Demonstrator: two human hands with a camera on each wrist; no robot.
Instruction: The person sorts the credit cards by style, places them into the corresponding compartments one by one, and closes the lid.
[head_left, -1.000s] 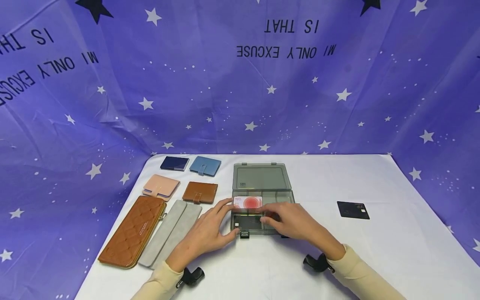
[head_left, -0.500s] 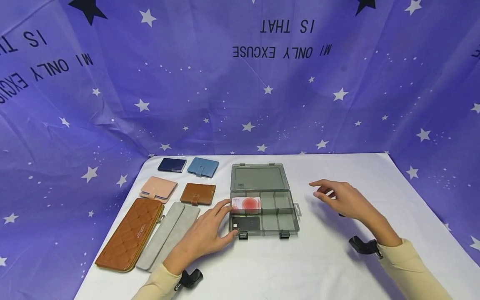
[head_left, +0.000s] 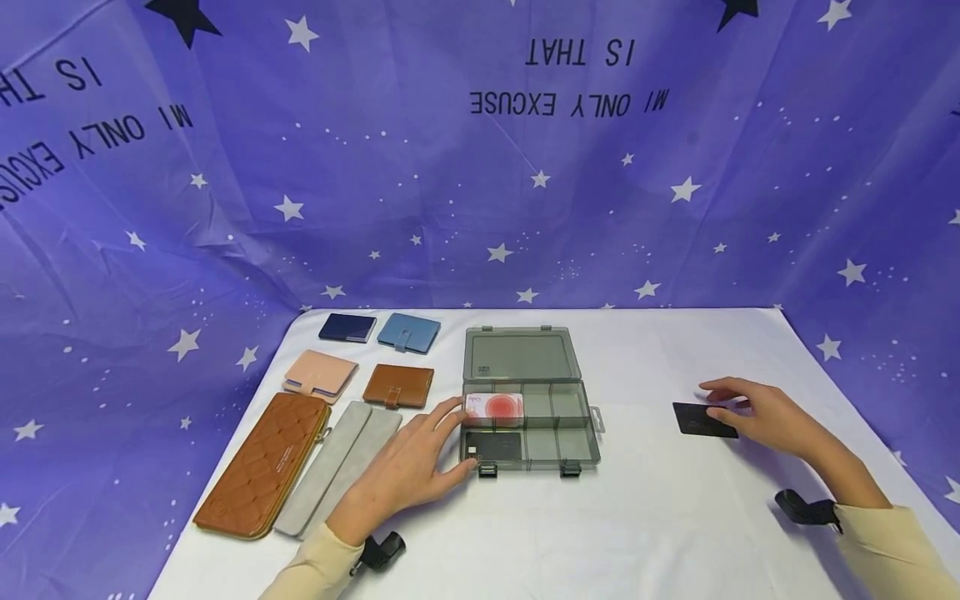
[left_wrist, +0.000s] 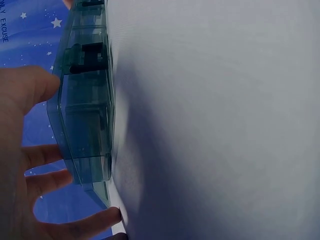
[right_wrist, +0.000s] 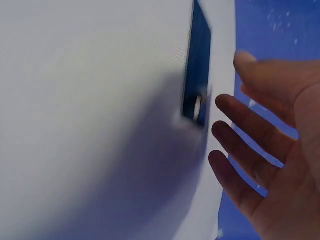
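A translucent grey-green compartment box [head_left: 561,442] lies on the table with its lid folded back. A white card with a red circle [head_left: 501,407] lies in its back left compartments, and a black card with a chip [head_left: 495,446] in the front left ones. My left hand [head_left: 408,467] rests at the box's left end, thumb by the front edge and spread fingers along the side. Far to the right, my right hand [head_left: 772,417] hovers over another black card [head_left: 693,419] on the table. In the right wrist view its loosely bent fingers are apart from that card [right_wrist: 198,55].
At the left lie a quilted brown zip wallet [head_left: 262,467], a long grey wallet [head_left: 330,467], a small brown wallet [head_left: 397,385], a pink wallet [head_left: 322,372], a light blue wallet [head_left: 408,332] and a navy card holder [head_left: 347,327]. A starry purple cloth [head_left: 480,167] hangs behind.
My right hand has left the box and travelled right to the loose black card. The left hand has stayed at the box's left end.
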